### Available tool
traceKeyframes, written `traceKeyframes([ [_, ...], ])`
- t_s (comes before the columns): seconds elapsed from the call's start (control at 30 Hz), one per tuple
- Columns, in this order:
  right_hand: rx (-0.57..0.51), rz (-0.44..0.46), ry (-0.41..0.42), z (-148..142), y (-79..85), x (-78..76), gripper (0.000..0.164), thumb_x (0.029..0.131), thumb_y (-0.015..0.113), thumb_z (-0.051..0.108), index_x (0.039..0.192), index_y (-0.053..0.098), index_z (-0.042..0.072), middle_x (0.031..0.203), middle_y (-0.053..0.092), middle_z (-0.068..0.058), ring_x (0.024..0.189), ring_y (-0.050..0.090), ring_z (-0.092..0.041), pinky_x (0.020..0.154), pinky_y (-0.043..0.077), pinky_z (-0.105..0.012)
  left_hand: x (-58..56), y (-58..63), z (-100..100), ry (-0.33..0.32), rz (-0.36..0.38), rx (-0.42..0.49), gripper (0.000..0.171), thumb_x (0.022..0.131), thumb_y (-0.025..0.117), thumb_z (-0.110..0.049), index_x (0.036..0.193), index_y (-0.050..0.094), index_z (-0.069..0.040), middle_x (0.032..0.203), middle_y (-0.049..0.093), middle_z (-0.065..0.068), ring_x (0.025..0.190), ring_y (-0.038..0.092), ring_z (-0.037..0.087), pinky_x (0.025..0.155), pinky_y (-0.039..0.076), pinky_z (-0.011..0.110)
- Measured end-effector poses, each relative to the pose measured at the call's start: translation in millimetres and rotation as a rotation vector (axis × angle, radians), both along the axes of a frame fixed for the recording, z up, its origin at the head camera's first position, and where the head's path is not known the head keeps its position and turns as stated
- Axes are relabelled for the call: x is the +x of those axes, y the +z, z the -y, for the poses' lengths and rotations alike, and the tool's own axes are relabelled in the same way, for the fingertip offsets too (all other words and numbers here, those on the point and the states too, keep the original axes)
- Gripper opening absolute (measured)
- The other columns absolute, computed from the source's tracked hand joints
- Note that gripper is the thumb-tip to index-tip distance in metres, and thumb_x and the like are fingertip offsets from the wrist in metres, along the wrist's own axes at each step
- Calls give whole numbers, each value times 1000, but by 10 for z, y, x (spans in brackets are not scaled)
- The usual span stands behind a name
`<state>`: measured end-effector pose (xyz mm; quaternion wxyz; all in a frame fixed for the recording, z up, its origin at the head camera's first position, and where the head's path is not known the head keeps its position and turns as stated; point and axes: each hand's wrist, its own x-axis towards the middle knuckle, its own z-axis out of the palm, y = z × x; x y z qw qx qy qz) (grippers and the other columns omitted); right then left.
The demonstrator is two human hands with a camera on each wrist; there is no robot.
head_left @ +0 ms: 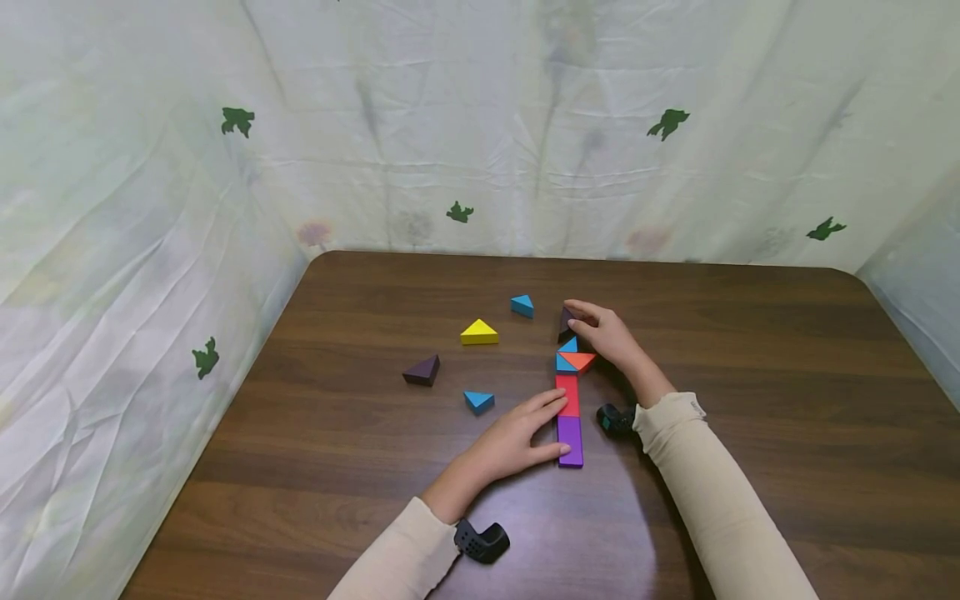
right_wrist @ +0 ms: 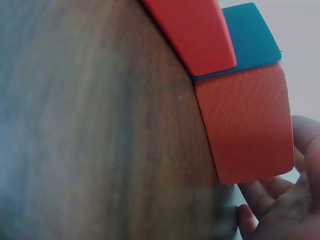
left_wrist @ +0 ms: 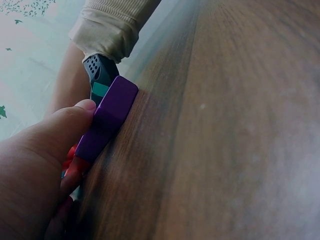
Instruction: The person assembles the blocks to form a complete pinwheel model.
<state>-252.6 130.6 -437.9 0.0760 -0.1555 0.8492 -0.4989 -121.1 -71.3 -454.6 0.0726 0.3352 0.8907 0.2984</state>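
Flat coloured blocks form a line on the table. A purple block (head_left: 570, 435) lies at the near end, a red block (head_left: 572, 403) beyond it. Further up sit a lower blue triangle (head_left: 565, 365), an orange triangle (head_left: 581, 359) and an upper blue triangle (head_left: 571, 344). My left hand (head_left: 513, 442) touches the red and purple blocks with extended fingers; its thumb rests on the purple one. At the far end, my right hand (head_left: 611, 340) pinches a dark purple triangular block (head_left: 566, 327) between thumb and fingers. In the right wrist view, the orange triangle (right_wrist: 245, 125) partly hides that hand.
Left of the line lie a yellow triangle (head_left: 479, 333), a far blue triangle (head_left: 522, 306), a near blue triangle (head_left: 478, 402) and another dark purple triangle (head_left: 422, 371). A patterned cloth (head_left: 480, 125) hangs behind the brown wooden table (head_left: 787, 375).
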Motion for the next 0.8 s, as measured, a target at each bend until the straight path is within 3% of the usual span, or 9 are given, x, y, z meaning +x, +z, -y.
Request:
traceKeyframes([
  [0.23, -25, 33, 56, 65, 295, 179, 42, 93, 47, 8, 132, 39, -5, 131, 40, -27, 116, 39, -41, 94, 32, -52, 2, -2, 0, 1, 3, 1, 66, 86, 53, -47, 140, 34, -13, 145, 25, -3, 129, 27, 15, 101, 28, 33],
  [0.33, -33, 28, 63, 53, 251, 149, 42, 94, 46, 7, 133, 39, -5, 132, 40, -25, 116, 39, -40, 94, 32, -52, 2, -3, 1, -1, -1, -1, 66, 86, 53, -47, 140, 34, -12, 145, 25, -2, 129, 27, 15, 101, 28, 33],
  [0.53, 7, -4, 82, -22, -15, -25, 42, 94, 46, 12, 135, 41, 4, 135, 40, -16, 118, 40, -33, 94, 34, -48, -1, -4, -2, -3, -12, -2, 66, 86, 53, -46, 139, 35, -12, 145, 26, -1, 129, 28, 16, 101, 29, 33],
  [0.8, 29, 18, 76, -15, -35, -39, 40, 94, 45, 12, 134, 44, 9, 134, 40, -15, 118, 39, -32, 94, 33, -49, -4, -4, -3, 0, -5, -5, 66, 86, 54, -46, 139, 35, -12, 145, 26, -2, 129, 27, 15, 101, 28, 33],
])
